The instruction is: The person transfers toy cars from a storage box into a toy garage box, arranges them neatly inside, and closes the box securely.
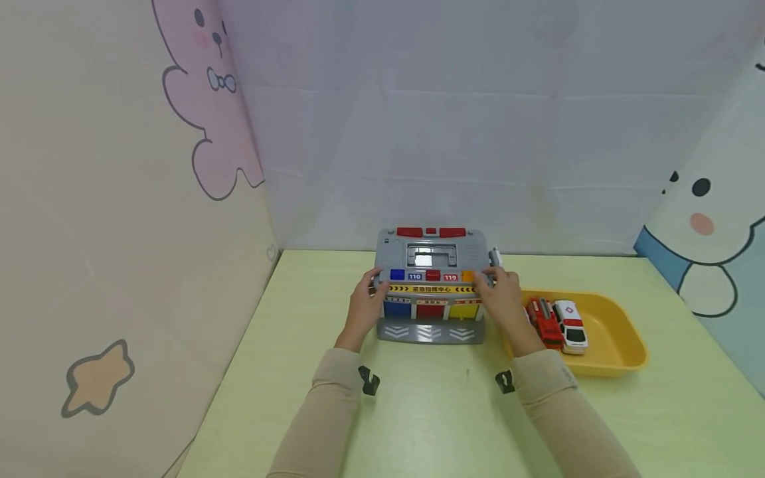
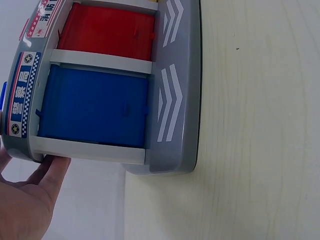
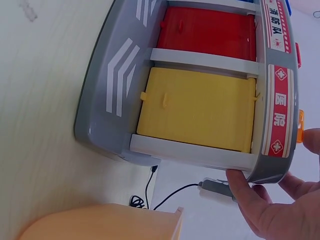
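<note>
Left hand (image 1: 363,307) at one end, right hand (image 1: 503,302) at the other, and the grey toy station (image 1: 431,288) is gripped by both hands, fingers curled round its upper corners; it is stood on the desk (image 1: 430,418), towards the back, in front of the wall (image 1: 418,139); the right thumb (image 3: 313,141) is placed right by the orange button (image 3: 300,126), though whether that is pressed cannot be told; below, the blue door (image 2: 95,105), the red door (image 2: 107,31) and the yellow door (image 3: 197,109) are all seen closed, with white chevrons (image 1: 428,332) marked before them; a yellow tray (image 1: 633,358) is set just to the right, where a red toy truck (image 1: 545,324) and a white toy car (image 1: 572,328) are parked side by side.
</note>
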`<state>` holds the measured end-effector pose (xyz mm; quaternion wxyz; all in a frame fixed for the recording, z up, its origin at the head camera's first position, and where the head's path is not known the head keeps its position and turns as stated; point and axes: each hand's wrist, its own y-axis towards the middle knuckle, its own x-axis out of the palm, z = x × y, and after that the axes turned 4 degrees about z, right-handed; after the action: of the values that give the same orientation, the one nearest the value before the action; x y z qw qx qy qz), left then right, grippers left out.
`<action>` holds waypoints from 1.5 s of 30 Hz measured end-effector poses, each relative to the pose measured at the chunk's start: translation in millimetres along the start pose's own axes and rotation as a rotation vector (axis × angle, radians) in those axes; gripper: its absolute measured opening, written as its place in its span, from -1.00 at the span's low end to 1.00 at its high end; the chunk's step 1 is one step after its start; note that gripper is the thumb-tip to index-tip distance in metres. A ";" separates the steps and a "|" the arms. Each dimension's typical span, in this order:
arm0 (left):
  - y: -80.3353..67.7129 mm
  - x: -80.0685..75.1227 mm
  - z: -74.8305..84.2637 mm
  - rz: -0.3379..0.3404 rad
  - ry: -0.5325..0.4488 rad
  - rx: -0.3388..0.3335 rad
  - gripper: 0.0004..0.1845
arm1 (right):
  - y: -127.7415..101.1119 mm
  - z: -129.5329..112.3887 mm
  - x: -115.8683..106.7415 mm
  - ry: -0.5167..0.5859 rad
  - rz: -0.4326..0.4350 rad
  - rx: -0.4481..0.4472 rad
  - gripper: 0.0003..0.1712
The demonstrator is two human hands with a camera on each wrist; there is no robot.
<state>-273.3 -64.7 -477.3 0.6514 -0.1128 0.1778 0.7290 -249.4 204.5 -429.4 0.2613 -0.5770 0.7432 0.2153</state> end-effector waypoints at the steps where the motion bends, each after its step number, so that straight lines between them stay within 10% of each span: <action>1: -0.2 0.1 0.2 0.000 0.000 -0.001 -0.51 | 0.6 0.2 -0.1 0.000 0.002 0.001 -0.34; 45: -2.9 -0.5 2.7 -0.009 -0.008 -0.048 -0.48 | 3.3 -2.7 -3.4 -0.011 -0.003 0.055 -0.35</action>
<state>-270.1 -63.7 -475.0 0.6523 -0.1260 0.1571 0.7307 -252.2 206.1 -425.1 0.2817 -0.5694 0.7466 0.1975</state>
